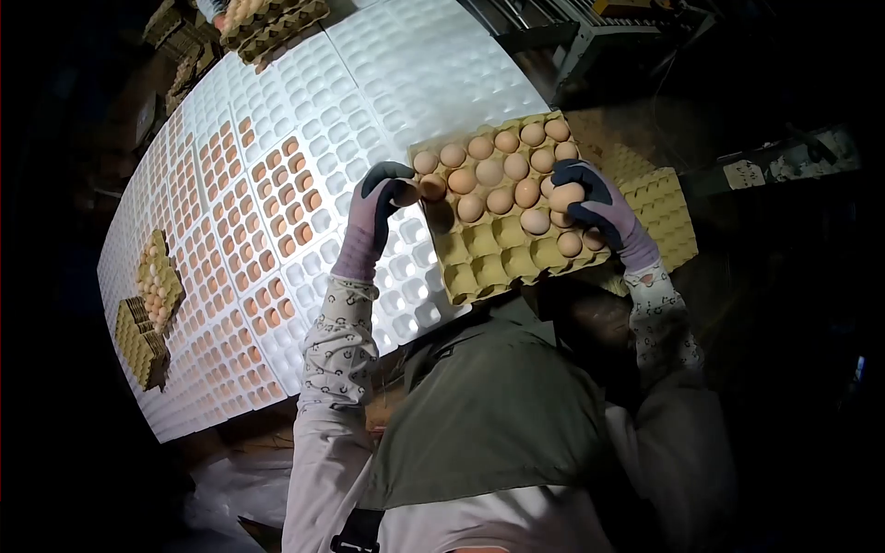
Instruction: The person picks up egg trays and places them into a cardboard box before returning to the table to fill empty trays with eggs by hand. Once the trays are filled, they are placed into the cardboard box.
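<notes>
A yellowish pulp egg tray lies in front of me over the right edge of the white surface. Brown eggs fill its back rows, and several cells at the front left have none. My left hand, in a purple and dark glove, is at the tray's left edge with its fingers closed around an egg. My right hand, gloved the same way, is over the tray's right side. An egg sits in its fingers, above other eggs partly hidden by the hand.
White moulded cell trays cover the long surface at left, with eggs in many cells. A smaller egg tray and stacked pulp trays lie far left. Another person's hand is near stacked, egg-filled trays. Metal equipment stands back right.
</notes>
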The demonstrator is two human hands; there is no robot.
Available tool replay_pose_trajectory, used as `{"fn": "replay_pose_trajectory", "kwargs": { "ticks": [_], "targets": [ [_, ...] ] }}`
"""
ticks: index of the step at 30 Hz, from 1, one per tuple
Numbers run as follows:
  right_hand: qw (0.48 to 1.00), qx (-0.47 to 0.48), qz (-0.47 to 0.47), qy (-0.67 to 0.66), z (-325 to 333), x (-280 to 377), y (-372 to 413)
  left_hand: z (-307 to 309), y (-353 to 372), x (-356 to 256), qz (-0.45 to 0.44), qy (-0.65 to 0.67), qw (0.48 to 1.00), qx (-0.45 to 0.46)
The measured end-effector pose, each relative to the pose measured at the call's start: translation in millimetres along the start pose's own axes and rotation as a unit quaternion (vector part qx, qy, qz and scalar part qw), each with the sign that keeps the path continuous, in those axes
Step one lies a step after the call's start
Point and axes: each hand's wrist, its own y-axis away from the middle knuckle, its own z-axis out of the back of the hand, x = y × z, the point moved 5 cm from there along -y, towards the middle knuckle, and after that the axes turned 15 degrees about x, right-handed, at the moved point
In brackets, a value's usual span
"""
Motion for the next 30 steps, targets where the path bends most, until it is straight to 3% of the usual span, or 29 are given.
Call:
{"fn": "replay_pose_trajectory", "kwargs": {
  "ticks": [2, 3, 4, 6, 7, 9, 10, 11, 12, 15, 16, 18, 19, 20, 23, 24, 25, 26, 27, 28, 29, 30],
  "targets": [
    [0.941, 0.021, -0.018, 0.338, 4, -7, -9, -19, -13, 9, 0.152, -0.171, 0.973, 0.040],
    [0.861, 0.056, -0.114, 0.492, -15, -11, -18, -50, -17, 9, 0.057, -0.410, 0.908, 0.057],
    [0.769, 0.072, -0.039, 0.635, -30, -23, -19, -80, -15, 10, 0.060, -0.636, 0.765, 0.080],
    [0.666, 0.104, -0.140, 0.725, -44, -40, -27, -99, -23, 25, 0.150, -0.730, 0.659, 0.104],
    [0.707, 0.092, -0.159, 0.683, -39, -33, -24, -95, -23, 26, 0.155, -0.694, 0.696, 0.094],
    [0.780, 0.065, -0.194, 0.591, -27, -15, -19, -93, -21, 11, 0.059, -0.621, 0.779, 0.059],
    [0.841, 0.035, -0.128, 0.525, -18, -11, -20, -95, -17, 2, 0.012, -0.578, 0.815, 0.041],
    [0.890, 0.004, -0.063, 0.451, -2, -11, -24, -104, -19, -2, -0.004, -0.593, 0.803, 0.059],
    [0.928, -0.027, 0.001, 0.371, 10, -8, -27, -115, -22, 5, 0.008, -0.665, 0.743, 0.070],
    [0.736, -0.009, -0.084, 0.671, -12, -4, -38, -155, -43, 30, 0.033, -0.842, 0.533, 0.072],
    [0.650, -0.008, -0.123, 0.750, -19, -7, -39, -153, -44, 38, 0.017, -0.845, 0.530, 0.065],
    [0.627, -0.028, -0.127, 0.768, -16, -31, -42, -151, -39, 45, -0.012, -0.848, 0.527, 0.052],
    [0.609, -0.049, -0.111, 0.784, -12, -48, -41, -146, -32, 37, 0.003, -0.806, 0.587, 0.077],
    [0.589, -0.068, -0.096, 0.799, -13, -55, -39, -145, -23, 27, -0.005, -0.767, 0.640, 0.038],
    [0.620, -0.094, -0.071, 0.775, -20, -34, -39, -117, 3, 20, -0.016, -0.598, 0.797, -0.088],
    [0.632, -0.098, -0.060, 0.766, -20, -28, -39, -99, 11, 37, -0.014, -0.332, 0.940, -0.081],
    [0.652, -0.098, -0.047, 0.751, -25, -18, -37, -87, 27, 32, -0.053, -0.327, 0.943, -0.040],
    [0.682, -0.128, -0.073, 0.716, -27, -6, -33, -84, 44, 30, -0.117, -0.224, 0.968, -0.013],
    [0.821, -0.120, -0.048, 0.557, -5, -18, -31, -80, 63, 28, -0.176, -0.117, 0.977, 0.022],
    [0.922, -0.102, -0.029, 0.372, 11, -32, -34, -78, 84, 19, -0.202, -0.060, 0.977, -0.027],
    [0.978, -0.091, -0.028, 0.184, -5, -33, -35, -58, 93, 47, -0.168, 0.162, 0.972, -0.035],
    [0.996, -0.080, -0.033, -0.010, -27, -29, -34, -51, 110, 43, -0.131, -0.198, 0.970, -0.047]
  ]
}}
